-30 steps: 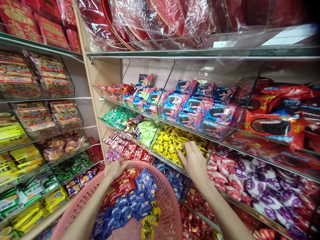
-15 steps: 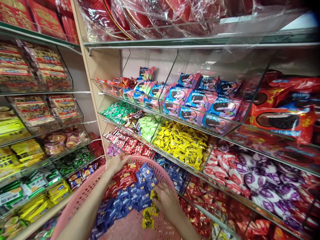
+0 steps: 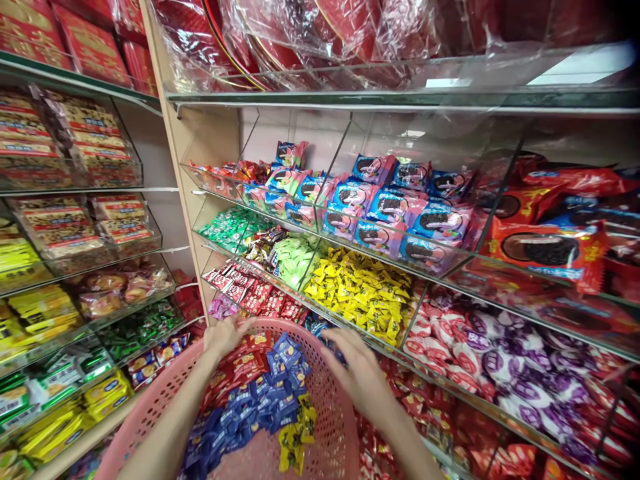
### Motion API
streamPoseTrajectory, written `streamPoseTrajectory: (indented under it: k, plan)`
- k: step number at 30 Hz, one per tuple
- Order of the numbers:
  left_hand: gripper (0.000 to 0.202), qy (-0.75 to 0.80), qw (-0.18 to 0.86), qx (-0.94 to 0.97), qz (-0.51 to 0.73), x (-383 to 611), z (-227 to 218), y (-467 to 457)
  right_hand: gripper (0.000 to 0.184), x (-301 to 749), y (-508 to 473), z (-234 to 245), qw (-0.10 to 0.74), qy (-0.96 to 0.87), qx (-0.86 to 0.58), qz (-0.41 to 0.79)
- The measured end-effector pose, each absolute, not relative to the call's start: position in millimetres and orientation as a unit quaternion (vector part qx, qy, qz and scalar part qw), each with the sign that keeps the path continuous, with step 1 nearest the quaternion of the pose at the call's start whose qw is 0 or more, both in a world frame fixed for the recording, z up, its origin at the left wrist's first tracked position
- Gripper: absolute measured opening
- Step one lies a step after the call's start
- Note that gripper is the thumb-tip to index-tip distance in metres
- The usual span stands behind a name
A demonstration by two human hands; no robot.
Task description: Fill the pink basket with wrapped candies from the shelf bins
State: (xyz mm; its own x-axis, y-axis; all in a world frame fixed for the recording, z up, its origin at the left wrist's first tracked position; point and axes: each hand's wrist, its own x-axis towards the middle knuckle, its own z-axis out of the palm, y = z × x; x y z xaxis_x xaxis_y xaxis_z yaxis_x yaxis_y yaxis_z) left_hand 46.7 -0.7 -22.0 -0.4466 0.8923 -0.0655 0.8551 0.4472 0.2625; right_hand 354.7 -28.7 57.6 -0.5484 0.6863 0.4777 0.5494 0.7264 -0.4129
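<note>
A round pink plastic basket (image 3: pixel 143 403), its wall perforated, fills the lower centre, holding crinkled red packets (image 3: pixel 245 365), blue packets (image 3: pixel 255 403) and a few yellow packets (image 3: pixel 300 430). Glossy yellow sweets (image 3: pixel 360 293) lie mid-frame behind a clear shelf lip (image 3: pixel 345 325). The left hand (image 3: pixel 225 337) is closed over the basket's far-left rim; the blurred right hand (image 3: pixel 357 363), fingers apart, hovers by its right rim, below those sweets.

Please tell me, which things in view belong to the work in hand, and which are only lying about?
Likely in use:
pink basket
left hand, on its rim
right hand, near its rim
red packets, blue packets and yellow packets inside
matching yellow sweets, shelved

Lying about:
blue-and-pink biscuit packs
purple-and-white sweets
green packets
</note>
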Motion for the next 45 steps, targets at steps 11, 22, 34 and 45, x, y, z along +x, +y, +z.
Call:
streamPoseTrajectory:
  k: [11, 22, 34, 45]
  plan:
    - [0.068, 0.846, 0.089, 0.516, 0.1, 49, -19, -3, 0.022, 338, 74, 122, 0.125, -0.941, -0.302, -0.084]
    - [0.071, 0.846, 0.095, 0.514, 0.105, 48, -21, -3, 0.013, 334, 70, 106, 0.24, -0.928, -0.267, -0.098]
    - [0.072, 0.85, 0.081, 0.51, 0.102, 47, -25, -3, 0.014, 335, 63, 117, 0.295, -0.917, -0.243, -0.11]
    - [0.07, 0.85, 0.092, 0.512, 0.087, 54, -13, -5, 0.017, 338, 27, 133, 0.324, -0.919, -0.221, -0.043]
